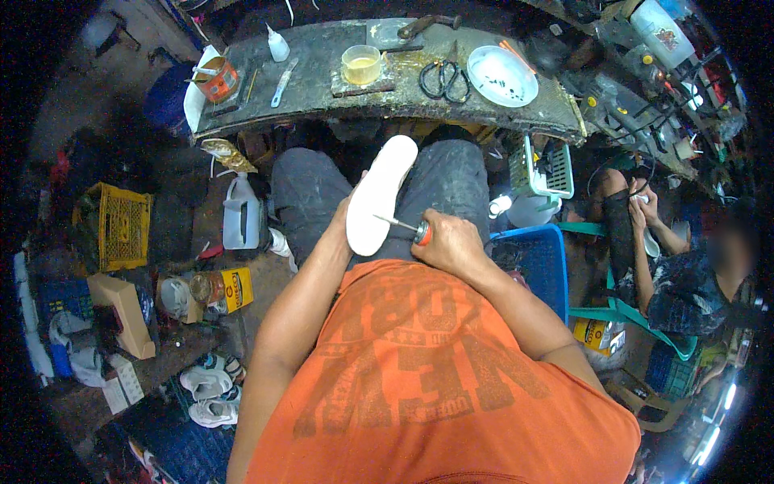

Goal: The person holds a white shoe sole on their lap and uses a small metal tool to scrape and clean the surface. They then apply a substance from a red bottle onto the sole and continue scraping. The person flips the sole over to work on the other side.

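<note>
Over my lap a white shoe sole (379, 198) faces up, its toe pointing toward the workbench. Whether a whole shoe is beneath it is hidden. My left hand (342, 219) is closed around its left edge, with most of the fingers out of sight underneath. In my closed right hand (453, 244) is an awl (422, 234) with a red and black handle and a thin metal shaft. The awl's tip meets the sole near the middle of its heel half; I cannot tell how deep it goes.
Ahead, the workbench (314, 105) bears a cup of yellowish liquid (362, 66), black scissors (444, 81), a knife (284, 83), a white bottle (277, 43) and a white bowl (501, 77). A blue crate (532, 266) stands right; another person (685, 282) sits beyond, holding something pale.
</note>
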Demonstrator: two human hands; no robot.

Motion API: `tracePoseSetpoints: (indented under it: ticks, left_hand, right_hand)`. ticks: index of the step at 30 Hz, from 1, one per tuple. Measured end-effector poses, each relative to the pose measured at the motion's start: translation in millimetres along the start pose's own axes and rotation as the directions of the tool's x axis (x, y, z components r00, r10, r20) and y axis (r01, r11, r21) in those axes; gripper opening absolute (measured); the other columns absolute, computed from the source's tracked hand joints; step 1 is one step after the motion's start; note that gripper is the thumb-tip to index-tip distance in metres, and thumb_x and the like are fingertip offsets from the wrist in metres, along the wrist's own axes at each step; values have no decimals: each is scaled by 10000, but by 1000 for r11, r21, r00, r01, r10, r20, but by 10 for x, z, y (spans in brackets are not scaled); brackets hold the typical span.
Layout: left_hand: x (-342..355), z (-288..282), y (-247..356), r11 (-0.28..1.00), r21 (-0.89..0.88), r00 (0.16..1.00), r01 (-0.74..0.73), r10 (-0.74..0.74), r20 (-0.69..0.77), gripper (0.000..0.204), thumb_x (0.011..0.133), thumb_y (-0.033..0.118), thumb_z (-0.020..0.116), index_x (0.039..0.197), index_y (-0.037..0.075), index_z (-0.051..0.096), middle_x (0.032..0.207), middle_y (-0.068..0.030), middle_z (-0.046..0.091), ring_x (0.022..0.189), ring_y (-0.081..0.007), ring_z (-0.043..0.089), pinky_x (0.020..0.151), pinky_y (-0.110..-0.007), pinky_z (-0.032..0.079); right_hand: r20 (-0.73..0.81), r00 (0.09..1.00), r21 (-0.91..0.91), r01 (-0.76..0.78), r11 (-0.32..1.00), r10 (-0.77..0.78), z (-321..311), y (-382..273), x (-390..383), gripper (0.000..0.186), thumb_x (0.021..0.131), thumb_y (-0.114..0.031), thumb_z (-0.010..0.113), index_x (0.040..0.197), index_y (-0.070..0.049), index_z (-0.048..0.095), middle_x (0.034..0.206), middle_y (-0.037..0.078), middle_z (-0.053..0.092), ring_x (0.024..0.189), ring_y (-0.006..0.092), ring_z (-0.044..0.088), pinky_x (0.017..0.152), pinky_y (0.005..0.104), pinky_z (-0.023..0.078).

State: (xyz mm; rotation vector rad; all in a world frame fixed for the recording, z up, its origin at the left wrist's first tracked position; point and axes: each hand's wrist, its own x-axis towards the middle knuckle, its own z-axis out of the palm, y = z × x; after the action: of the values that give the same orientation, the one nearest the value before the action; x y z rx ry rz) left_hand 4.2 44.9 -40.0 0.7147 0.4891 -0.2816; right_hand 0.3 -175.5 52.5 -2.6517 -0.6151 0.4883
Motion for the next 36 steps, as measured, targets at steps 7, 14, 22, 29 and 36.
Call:
tracePoseSetpoints:
  ticks: [7,14,22,29,36]
  left_hand:
    - [133,-119,50,998,-53,962,38,-22,271,560,1093,517,544,1399,57,634,1100,-75,747,869,-185,738,740,-342,634]
    - [-292,182,315,990,-140,921,31,26,388,765,1063,671,459,1472,34,572,1198,-102,739,944,-232,757,802,-378,655]
    - [-569,448,519,983,65,900,-172,130,417,1002,879,532,819,1633,104,316,1448,-114,585,1258,-221,644,1033,-397,575]
    - [-990,689,725,948,166,898,-273,190,397,1407,601,321,991,1699,113,136,1599,-81,423,1500,-250,403,1259,-395,297]
    - [-1175,724,787,839,339,881,-426,300,366,1488,559,267,988,1709,110,57,1634,-106,375,1536,-269,353,1269,-409,261]
  right_hand:
    - [72,997,438,-37,898,6,-337,133,-31,519,772,-356,874,1127,-29,684,915,216,748,937,362,765,823,474,589]
    - [168,982,984,-162,-77,86,-622,811,-457,699,933,-160,781,1523,-69,419,1070,107,670,858,243,721,788,422,613]
    - [-23,898,991,78,-107,440,-737,1655,-128,367,1061,-450,637,1214,-120,591,869,28,649,635,160,613,559,314,469]
    - [-217,781,912,-51,406,585,-1734,2505,827,266,964,-245,772,1065,-91,580,745,6,567,559,133,586,443,285,460]
    - [-650,629,190,-410,892,427,-2016,2855,1669,548,977,-338,737,1414,-47,579,1041,122,720,972,265,715,892,405,584]
